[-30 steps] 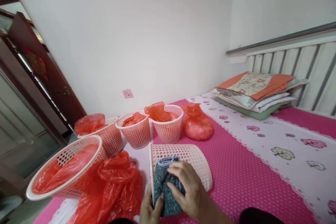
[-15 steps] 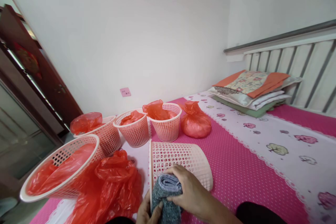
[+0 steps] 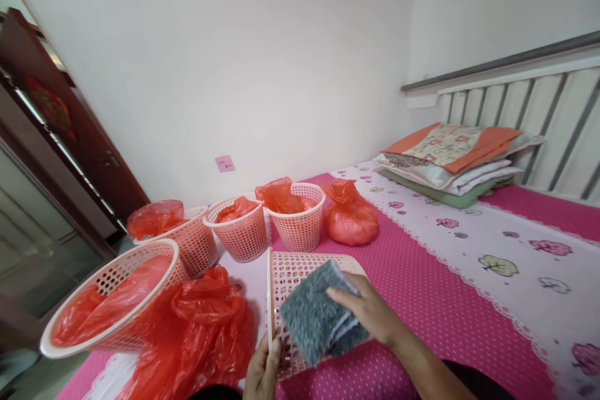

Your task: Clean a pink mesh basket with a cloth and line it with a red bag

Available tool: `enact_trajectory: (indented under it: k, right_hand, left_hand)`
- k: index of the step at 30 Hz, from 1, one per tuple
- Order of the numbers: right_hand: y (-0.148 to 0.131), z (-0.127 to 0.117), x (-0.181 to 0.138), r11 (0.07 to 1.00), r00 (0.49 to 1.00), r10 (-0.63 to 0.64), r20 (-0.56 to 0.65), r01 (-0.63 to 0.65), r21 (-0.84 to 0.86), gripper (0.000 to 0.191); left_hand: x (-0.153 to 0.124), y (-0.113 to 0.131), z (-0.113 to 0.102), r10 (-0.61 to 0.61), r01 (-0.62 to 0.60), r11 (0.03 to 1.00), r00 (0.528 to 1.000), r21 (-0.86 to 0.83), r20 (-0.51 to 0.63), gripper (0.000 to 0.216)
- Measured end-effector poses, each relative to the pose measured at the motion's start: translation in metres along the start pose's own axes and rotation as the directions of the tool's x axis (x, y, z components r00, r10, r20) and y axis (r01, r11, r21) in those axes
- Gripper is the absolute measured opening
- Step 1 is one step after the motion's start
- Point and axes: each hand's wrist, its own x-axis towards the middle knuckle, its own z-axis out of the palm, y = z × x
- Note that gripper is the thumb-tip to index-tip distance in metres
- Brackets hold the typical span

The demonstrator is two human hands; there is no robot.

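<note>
A pale pink perforated plastic basket lies on its side in front of me, its rim facing left. My left hand grips the lower part of that rim, thumb on the outside. My right hand holds a folded grey-green cloth above the basket's side, thumb on top of it and the other fingers mostly hidden. The cloth covers much of the basket wall; whether it touches the wall I cannot tell. Just left of the basket lies a crumpled red plastic bag.
Several upright pink baskets with red bags inside stand along the back and left. A knotted red bag sits behind my basket. Folded bedding is stacked at the far right, by a white radiator. A pink dotted bedspread lies underneath.
My right hand has lifted the cloth off the rim area and moved it up and right, over the basket's side. My left hand has let go of the cloth and now holds only the rim.
</note>
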Motion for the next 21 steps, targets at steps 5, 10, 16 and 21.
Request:
enact_trajectory:
  k: [5,10,16,21]
  right_hand:
    - [0.012,-0.038,0.021,0.937,0.928,0.019,-0.373,0.114,0.330,0.049]
    - [0.020,-0.072,0.026,0.968,0.717,-0.172,-0.675,0.250,0.020,0.035]
    - [0.022,-0.075,0.024,0.874,0.670,-0.458,-0.584,0.222,-0.431,0.037]
    - [0.043,-0.059,0.031,0.838,0.920,-0.320,-0.228,0.162,-0.522,0.026]
  left_hand:
    - [0.002,0.028,0.006,-0.031,0.032,0.999,0.999,-0.021,0.045,0.078]
    - [0.001,0.045,0.009,0.001,0.006,0.999,0.992,-0.054,0.128,0.063]
    - [0.014,0.047,0.013,-0.027,0.047,0.994,0.983,-0.103,0.181,0.064]
    - [0.023,0.049,0.017,-0.028,0.043,0.995,0.988,-0.093,0.151,0.067]
